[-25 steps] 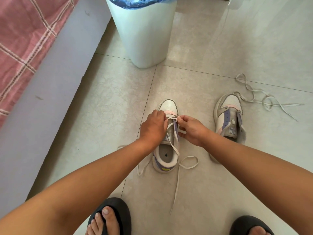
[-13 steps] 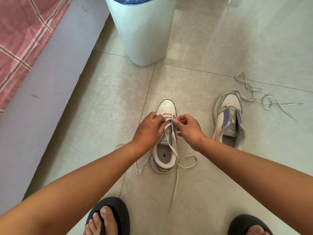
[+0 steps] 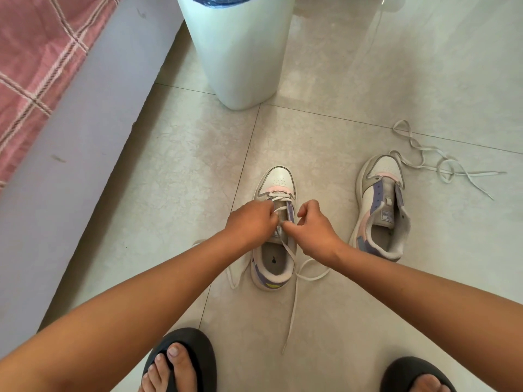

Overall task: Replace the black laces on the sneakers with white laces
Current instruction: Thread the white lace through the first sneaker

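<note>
A white sneaker (image 3: 277, 179) with pink and purple trim stands on the floor in front of me, toe pointing away. A white lace (image 3: 294, 304) crosses its lowest eyelets and trails loose on both sides of the heel. My left hand (image 3: 252, 223) pinches a strand of this lace over the left eyelets. My right hand (image 3: 314, 230) pinches the lace at the right eyelet row, index finger raised and curled. A second matching sneaker (image 3: 380, 210) stands to the right with no lace in it. Another loose white lace (image 3: 441, 165) lies beyond its toe.
A pale waste bin (image 3: 240, 52) with a blue liner stands on the floor straight ahead. A grey bed base (image 3: 70, 131) with a pink checked cover (image 3: 36, 52) runs along the left. My feet in black sandals (image 3: 181, 360) are at the bottom edge.
Both hands have stayed on the left sneaker. My right hand has drawn a little back toward me along the eyelet row, and its index finger has lifted.
</note>
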Motion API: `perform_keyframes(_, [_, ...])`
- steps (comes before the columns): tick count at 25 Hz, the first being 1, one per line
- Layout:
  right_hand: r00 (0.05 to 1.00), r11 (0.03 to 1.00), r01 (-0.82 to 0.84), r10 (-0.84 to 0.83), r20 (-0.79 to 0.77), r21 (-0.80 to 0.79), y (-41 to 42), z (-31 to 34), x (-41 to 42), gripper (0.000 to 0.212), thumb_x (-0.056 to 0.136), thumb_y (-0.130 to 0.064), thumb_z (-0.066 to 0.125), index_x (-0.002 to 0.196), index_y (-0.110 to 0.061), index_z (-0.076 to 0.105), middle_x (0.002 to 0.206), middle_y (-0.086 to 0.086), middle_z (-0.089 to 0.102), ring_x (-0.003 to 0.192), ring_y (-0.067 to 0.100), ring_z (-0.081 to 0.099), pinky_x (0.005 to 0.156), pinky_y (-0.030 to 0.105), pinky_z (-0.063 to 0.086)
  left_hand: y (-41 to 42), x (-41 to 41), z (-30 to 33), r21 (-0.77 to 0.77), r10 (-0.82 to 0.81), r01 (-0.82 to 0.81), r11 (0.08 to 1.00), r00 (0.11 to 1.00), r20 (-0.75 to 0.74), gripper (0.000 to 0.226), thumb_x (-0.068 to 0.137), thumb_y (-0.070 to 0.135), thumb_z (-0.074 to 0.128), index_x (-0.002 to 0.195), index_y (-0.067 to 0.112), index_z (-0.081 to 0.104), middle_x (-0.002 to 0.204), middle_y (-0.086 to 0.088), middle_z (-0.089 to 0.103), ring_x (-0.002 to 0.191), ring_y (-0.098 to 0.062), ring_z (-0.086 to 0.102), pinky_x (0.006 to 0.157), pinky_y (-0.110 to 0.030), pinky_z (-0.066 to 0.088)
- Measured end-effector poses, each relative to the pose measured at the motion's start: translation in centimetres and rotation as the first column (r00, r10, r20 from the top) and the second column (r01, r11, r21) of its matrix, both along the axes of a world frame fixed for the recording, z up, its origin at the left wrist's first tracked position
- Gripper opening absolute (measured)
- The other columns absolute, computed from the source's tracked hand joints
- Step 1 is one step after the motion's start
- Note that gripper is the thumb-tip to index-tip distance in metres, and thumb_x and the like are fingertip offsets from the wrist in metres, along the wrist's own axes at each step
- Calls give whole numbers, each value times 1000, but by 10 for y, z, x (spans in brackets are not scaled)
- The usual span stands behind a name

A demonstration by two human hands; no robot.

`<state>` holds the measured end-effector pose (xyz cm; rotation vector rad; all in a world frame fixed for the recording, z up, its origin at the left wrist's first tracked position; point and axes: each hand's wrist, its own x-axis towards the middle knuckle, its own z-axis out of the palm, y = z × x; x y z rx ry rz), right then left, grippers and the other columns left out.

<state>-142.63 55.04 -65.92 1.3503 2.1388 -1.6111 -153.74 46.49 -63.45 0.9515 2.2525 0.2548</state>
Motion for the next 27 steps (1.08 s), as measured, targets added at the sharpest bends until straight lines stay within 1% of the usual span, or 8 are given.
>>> perform_keyframes(4, [989, 989, 146, -145, -20, 34, 6, 2, 0, 26, 81, -19, 58, 73, -24, 34, 67, -1, 45, 54, 15, 39, 51, 33, 40, -15, -15, 3, 112, 150, -224, 968, 877, 456, 28, 93, 27, 51, 67, 17, 47, 71, -2, 52, 69, -16, 47, 65, -29, 35])
perform_keyframes(10, [995, 996, 79, -75, -59, 52, -1, 9, -1, 18, 84, -10, 49, 72, -18, 37, 65, 3, 48, 39, 16, 49, 32, 24, 42, -25, -2, -5, 156, 104, -221, 963, 834, 541, 32, 93, 28, 55, 64, 19, 43, 64, 2, 43, 63, -13, 39, 65, -30, 33])
perform_keyframes(14, [995, 999, -41, 42, -94, 13, 12, 16, 4, 16, 89, -13, 51, 79, -19, 40, 67, 2, 47, 50, 14, 48, 43, 33, 51, -33, -13, 2, 130, 206, -378, 917, 725, 657, 35, 94, 34, 52, 66, 14, 50, 52, 4, 53, 54, -12, 51, 63, -28, 46])
perform_keyframes(17, [985, 962, -138, 158, -68, 235, 14, 20, 14, 12, 93, -29, 52, 86, -24, 45, 73, -7, 46, 62, 11, 44, 58, 34, 42, -45, -28, 11, 117, 288, -502, 857, 654, 700, 35, 97, 30, 48, 69, 10, 54, 43, 5, 46, 42, -11, 46, 64, -30, 52])
perform_keyframes(20, [921, 751, -341, 388, 40, 566, 0, 23, 25, 20, 91, -32, 57, 104, -17, 56, 94, -3, 44, 83, 16, 47, 68, 29, 38, -52, -48, 26, 133, 311, -527, 839, 667, 678, 29, 94, 27, 53, 74, 8, 61, 44, 6, 45, 41, -9, 42, 58, -26, 54])
perform_keyframes(22, [887, 660, -397, 454, 82, 637, -6, 23, 26, 27, 90, -30, 59, 108, -11, 57, 101, 6, 47, 89, 22, 48, 71, 32, 42, -57, -59, 39, 236, 234, -388, 891, 838, 492, 24, 91, 30, 57, 75, 14, 65, 47, 10, 49, 45, -5, 46, 52, -17, 48])
perform_keyframes(24, [874, 622, -407, 478, 87, 669, -2, 26, 22, 26, 91, -28, 56, 111, -11, 57, 103, 7, 48, 89, 23, 47, 71, 31, 42, -66, -65, 49, 355, 7, -3, 935, 1000, -9, 17, 89, 30, 60, 78, 19, 67, 55, 16, 54, 51, -3, 51, 51, -17, 43])
perform_keyframes(27, [855, 560, -461, 488, 176, 689, 12, 20, 12, 34, 93, -29, 52, 123, -11, 54, 109, 11, 51, 96, 27, 49, 76, 35, 44, -88, -60, 49, 289, -306, 543, 788, 753, -583, 14, 86, 15, 60, 75, 12, 70, 59, 3, 58, 44, -20, 51, 41, -22, 38])
